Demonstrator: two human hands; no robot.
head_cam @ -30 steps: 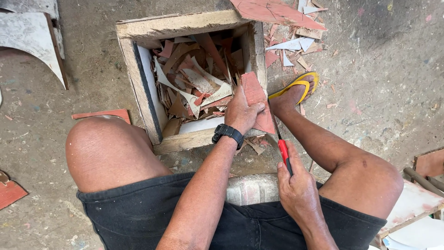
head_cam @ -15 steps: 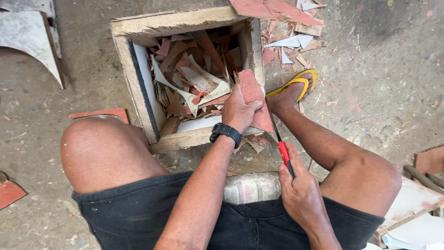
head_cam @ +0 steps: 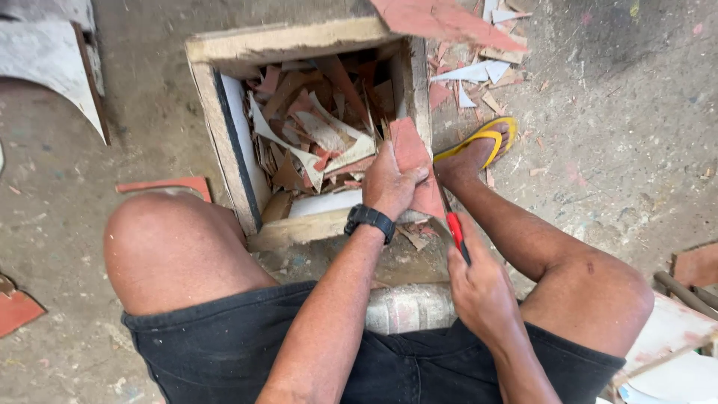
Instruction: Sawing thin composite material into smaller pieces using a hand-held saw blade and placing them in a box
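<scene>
My left hand (head_cam: 390, 183), with a black watch on its wrist, grips a reddish-brown tile piece (head_cam: 413, 161) and holds it upright over the near right corner of a wooden box (head_cam: 224, 142). My right hand (head_cam: 479, 280) is closed around a red-handled cutting tool (head_cam: 455, 228) whose tip meets the lower right edge of the tile piece. The box is full of broken red and white tile scraps (head_cam: 314, 127). I sit on a low block (head_cam: 407, 307) with my knees spread on either side.
My right foot wears a yellow sandal (head_cam: 479, 138) beside the box. Tile shards (head_cam: 479, 71) lie on the concrete floor behind it, a large red shard (head_cam: 441, 19) at the top. A white curved piece (head_cam: 52, 67) lies far left, more tile pieces (head_cam: 695, 265) far right.
The view has shifted slightly. Both hands stay on the tile piece and the tool at the box corner, with almost no movement.
</scene>
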